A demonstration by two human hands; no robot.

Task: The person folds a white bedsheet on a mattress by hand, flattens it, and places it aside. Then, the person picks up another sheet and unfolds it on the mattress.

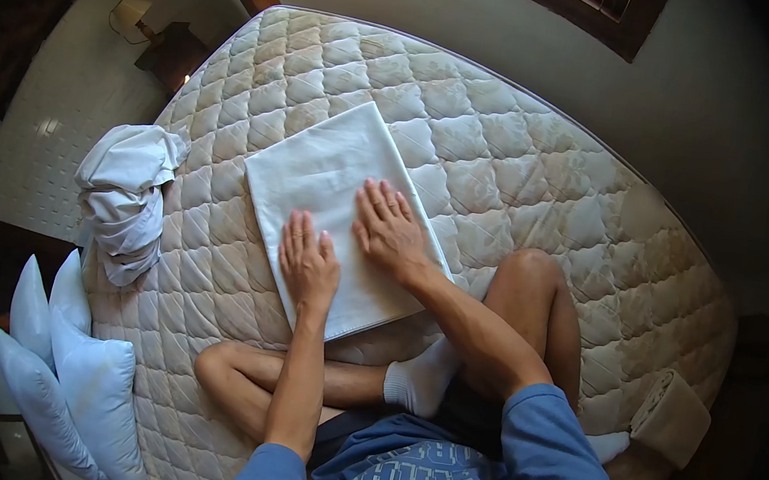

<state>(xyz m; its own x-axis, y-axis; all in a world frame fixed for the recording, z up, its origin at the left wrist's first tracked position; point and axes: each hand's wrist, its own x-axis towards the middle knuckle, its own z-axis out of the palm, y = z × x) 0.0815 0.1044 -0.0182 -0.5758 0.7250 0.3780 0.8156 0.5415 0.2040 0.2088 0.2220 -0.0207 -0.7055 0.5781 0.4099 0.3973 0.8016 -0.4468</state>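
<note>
A white cloth folded into a flat rectangle, like a bed sheet [316, 171], lies on the quilted mattress [472, 136] in front of my crossed legs. My left hand [309, 265] rests flat on its near left part, fingers stretched out and pointing away from me. Farther up and to the right, my right hand [388, 226] also presses flat on the cloth with its fingers extended. Neither hand grips anything. The folded edges show along the near side of the cloth.
A crumpled white cloth [129, 192] hangs at the mattress's left edge. Several white pillows [84, 377] stand at the lower left. A rolled beige cloth [671, 418] lies at the right edge. A lamp [131, 17] and a dark bedside table [176, 55] are beyond the left side.
</note>
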